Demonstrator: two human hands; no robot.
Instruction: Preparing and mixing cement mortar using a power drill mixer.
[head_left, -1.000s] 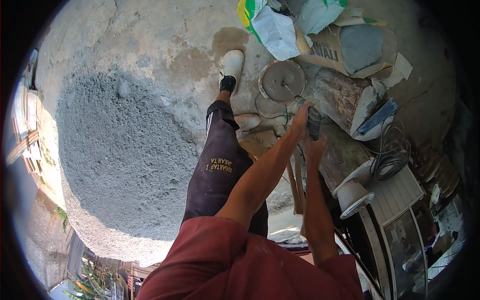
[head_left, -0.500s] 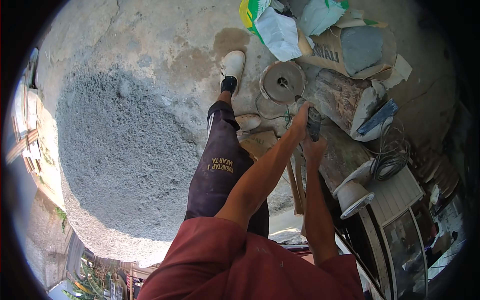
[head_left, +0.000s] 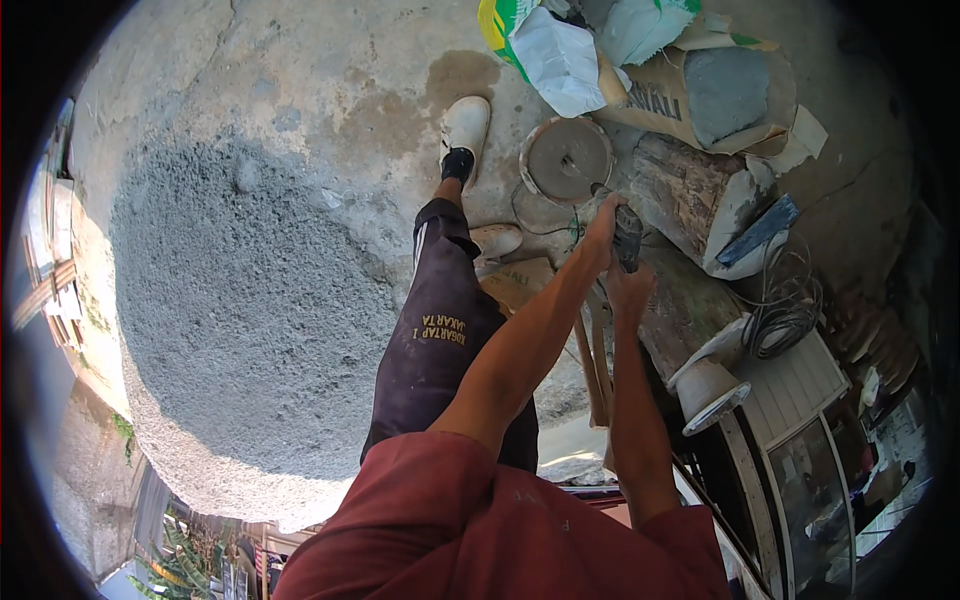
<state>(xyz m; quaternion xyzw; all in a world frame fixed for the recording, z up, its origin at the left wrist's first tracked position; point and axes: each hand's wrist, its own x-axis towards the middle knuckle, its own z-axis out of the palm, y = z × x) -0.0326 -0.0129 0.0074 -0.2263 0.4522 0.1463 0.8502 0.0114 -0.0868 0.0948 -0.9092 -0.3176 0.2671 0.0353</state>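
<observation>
A dark power drill (head_left: 627,240) is held in both of my hands, tilted over a round bucket (head_left: 527,178) of grey, wet mix. From its front a thin rod (head_left: 580,173) runs down into the mix, where a small dimple shows; the rod's lower end is hidden. My left hand (head_left: 604,222) is closed around the front part of the drill, close to the bucket. Behind it, my right hand (head_left: 630,290) grips the drill's rear handle. A thin cord (head_left: 530,230) curves over the ground beside the bucket.
A wide heap of grey sand (head_left: 250,310) spreads on the left. Torn paper sacks (head_left: 650,105) lie beyond the bucket. To the right are a log-like block (head_left: 680,190), a blue-topped piece (head_left: 757,232), a coil of cable (head_left: 785,310) and a white spool-shaped object (head_left: 708,390).
The dark hollow around the rod in the mix has become smaller and paler. The drill has shifted slightly; both hands keep their hold on it.
</observation>
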